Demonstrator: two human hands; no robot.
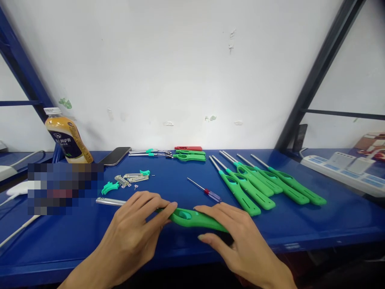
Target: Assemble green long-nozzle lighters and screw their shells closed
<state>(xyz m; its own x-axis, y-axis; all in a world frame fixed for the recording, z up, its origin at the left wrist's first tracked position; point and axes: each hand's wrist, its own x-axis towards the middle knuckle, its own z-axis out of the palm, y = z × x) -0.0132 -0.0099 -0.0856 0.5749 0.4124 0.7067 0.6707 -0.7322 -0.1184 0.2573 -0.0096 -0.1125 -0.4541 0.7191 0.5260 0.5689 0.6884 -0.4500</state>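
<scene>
A long-nosed green gas lighter (192,217) lies sideways close to the table's front edge, its metal tube (110,201) pointing left. My left hand (135,228) is closed around it where the tube meets the green body. The fingers of my right hand (237,233) rest over the handle end, with the thumb below and a little apart from it. A teal button shows in the lighter's body between my hands. Beyond them lies a screwdriver (207,192) with a clear red-and-blue handle, untouched.
Several green lighters (264,180) lie fanned out at right. Teal triggers (110,187) and small metal parts (132,178) lie at left. Along the wall are tubes with wires (150,153), a red shell (188,148), a phone (117,155) and a bottle (67,138). A power strip (345,172) stands far right.
</scene>
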